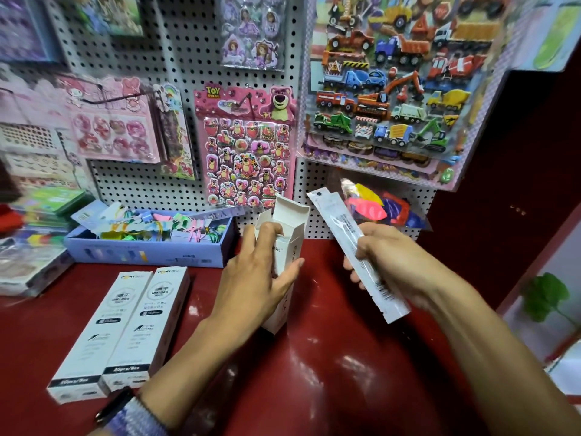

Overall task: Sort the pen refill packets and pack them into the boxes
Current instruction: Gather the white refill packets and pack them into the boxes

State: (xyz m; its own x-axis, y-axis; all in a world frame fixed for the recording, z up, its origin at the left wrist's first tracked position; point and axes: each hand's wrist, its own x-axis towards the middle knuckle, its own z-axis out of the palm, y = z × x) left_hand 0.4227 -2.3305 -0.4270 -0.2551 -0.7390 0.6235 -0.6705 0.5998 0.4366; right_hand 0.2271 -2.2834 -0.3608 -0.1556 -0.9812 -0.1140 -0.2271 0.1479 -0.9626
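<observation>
On the red counter (330, 357) my left hand (251, 278) grips the open box (287, 234) upright, fingers curled round its mouth, while my right hand (390, 262) pinches 1 refill packet (352, 247) beside it. Probably best to tip the packet vertical and slide it in narrow end first, flap held clear.

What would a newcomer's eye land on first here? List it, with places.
At centre, the left hand grips an open white box upright on the red counter, while the right hand holds a refill packet beside it. Two closed boxes lie at lower left. Bright sticker sheets hang on the pegboard behind.
</observation>
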